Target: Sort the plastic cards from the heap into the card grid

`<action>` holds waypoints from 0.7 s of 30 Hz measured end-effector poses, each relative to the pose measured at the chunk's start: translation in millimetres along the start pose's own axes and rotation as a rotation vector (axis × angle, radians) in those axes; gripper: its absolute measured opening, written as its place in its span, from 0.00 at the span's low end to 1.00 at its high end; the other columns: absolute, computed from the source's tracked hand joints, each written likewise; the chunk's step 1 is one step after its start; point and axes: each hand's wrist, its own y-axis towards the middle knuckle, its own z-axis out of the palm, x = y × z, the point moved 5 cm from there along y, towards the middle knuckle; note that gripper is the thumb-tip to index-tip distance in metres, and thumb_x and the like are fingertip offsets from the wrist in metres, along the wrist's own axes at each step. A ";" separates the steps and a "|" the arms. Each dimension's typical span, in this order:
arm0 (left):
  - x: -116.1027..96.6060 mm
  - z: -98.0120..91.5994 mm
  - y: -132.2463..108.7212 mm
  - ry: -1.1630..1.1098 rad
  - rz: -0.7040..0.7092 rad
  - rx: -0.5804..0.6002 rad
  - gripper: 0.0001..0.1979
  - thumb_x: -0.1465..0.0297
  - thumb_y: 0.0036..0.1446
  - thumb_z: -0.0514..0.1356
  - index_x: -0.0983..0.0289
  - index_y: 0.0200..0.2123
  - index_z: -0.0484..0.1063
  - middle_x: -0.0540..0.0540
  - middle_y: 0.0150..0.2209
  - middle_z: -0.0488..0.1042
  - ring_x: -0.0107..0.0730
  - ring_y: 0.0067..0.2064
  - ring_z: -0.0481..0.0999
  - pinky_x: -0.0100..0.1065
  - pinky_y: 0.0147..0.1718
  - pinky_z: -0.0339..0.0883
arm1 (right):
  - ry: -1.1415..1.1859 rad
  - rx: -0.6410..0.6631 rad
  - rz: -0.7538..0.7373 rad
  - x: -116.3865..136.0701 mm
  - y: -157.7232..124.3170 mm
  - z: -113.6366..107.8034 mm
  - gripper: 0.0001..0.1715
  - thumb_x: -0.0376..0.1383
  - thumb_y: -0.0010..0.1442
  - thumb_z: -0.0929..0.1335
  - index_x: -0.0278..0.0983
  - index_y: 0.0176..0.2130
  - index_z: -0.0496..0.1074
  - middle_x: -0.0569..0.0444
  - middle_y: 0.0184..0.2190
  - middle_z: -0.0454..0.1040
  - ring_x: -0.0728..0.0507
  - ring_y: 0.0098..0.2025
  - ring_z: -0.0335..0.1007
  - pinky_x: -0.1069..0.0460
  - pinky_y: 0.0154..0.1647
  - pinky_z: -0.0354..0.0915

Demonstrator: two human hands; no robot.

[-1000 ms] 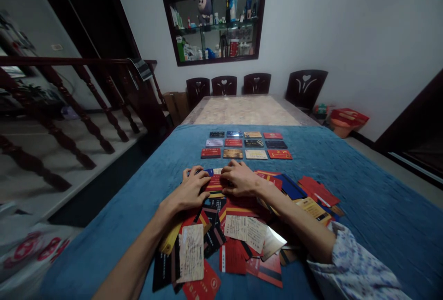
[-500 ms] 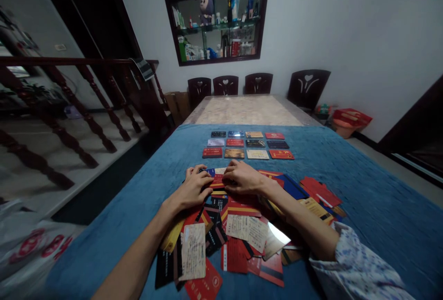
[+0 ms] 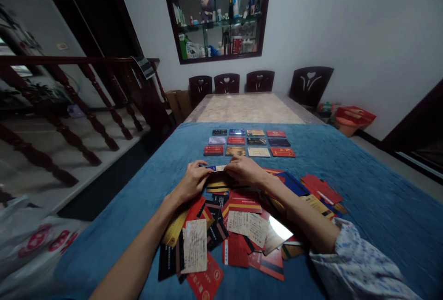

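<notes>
My left hand (image 3: 191,180) and my right hand (image 3: 245,171) meet over the far edge of a loose pile of plastic cards. Between them a card (image 3: 217,171) is tilted up nearly edge-on, so mostly its thin pale edge shows. The left thumb and fingers pinch its left end, and the right fingertips close on its right end. Just under it lies a gold card (image 3: 218,185) with a dark stripe. Toward me spread red, black and yellow cards, among them a cream card (image 3: 194,246) with printed text and a shiny card (image 3: 278,231) reflecting light.
Beyond my hands, several cards lie in three neat rows, a red one (image 3: 283,152) at the near right. A blue cloth (image 3: 138,226) covers the near table. Red cards (image 3: 321,189) lie at the pile's right. Chairs (image 3: 260,81) stand behind the table; a plastic bag (image 3: 38,244) is at lower left.
A red card lay flat between my hands; now a card there is tipped up edge-on, uncovering the gold card below. Both hands have shifted slightly away from me.
</notes>
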 end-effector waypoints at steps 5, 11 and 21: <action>4.0 2.5 1.4 -0.030 -0.038 -0.009 0.16 0.77 0.62 0.52 0.63 0.49 0.75 0.59 0.44 0.78 0.44 0.54 0.70 0.48 0.52 0.62 | -0.012 0.015 0.097 -1.1 -0.1 0.7 0.13 0.31 0.66 0.63 0.36 0.39 0.77 0.48 0.33 0.78 0.44 0.38 0.67 0.52 0.35 0.59; 10.5 5.8 3.8 -0.039 -0.100 -0.041 0.19 0.77 0.61 0.53 0.63 0.53 0.73 0.59 0.46 0.76 0.42 0.53 0.70 0.47 0.52 0.62 | -0.041 0.057 0.220 -4.3 0.3 4.7 0.15 0.29 0.64 0.63 0.35 0.46 0.76 0.46 0.36 0.77 0.41 0.42 0.68 0.51 0.39 0.61; 10.5 7.2 4.4 -0.040 -0.132 -0.083 0.23 0.79 0.59 0.54 0.60 0.56 0.70 0.58 0.46 0.74 0.40 0.50 0.70 0.45 0.52 0.63 | -0.072 0.104 0.364 -4.3 -1.4 4.7 0.22 0.31 0.64 0.63 0.38 0.57 0.67 0.46 0.41 0.75 0.42 0.43 0.70 0.52 0.41 0.61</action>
